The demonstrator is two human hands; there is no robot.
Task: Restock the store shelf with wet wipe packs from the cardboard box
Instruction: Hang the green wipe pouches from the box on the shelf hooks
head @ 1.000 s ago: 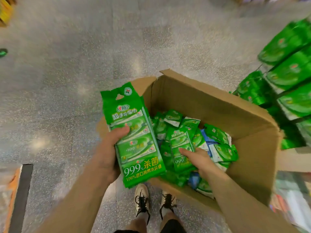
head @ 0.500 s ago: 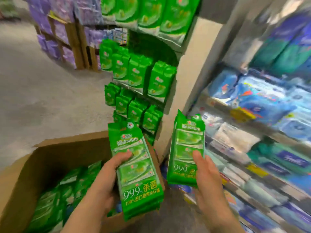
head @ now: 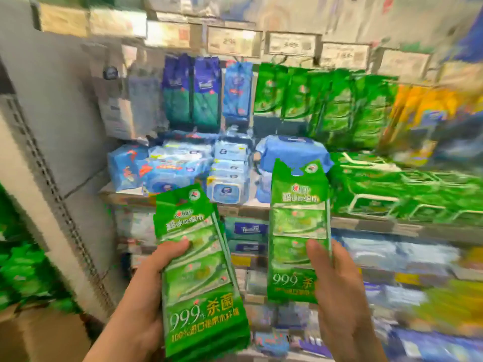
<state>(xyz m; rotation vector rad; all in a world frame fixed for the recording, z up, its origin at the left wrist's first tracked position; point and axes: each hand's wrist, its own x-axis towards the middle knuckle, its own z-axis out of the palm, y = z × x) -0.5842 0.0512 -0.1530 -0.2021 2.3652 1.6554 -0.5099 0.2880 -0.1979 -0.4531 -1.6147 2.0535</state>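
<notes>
A stack of green wet wipe packs (head: pixel 201 273) stands upright in the left hand (head: pixel 146 291), thumb curled over its front, while the right hand (head: pixel 337 286) grips a single green pack (head: pixel 298 231), also upright, just beside it. Both are held in front of the store shelf (head: pixel 366 223), below its front edge. On that shelf lie blue packs (head: pixel 167 171) towards the left end and green hanging packs (head: pixel 326 105) further right.
</notes>
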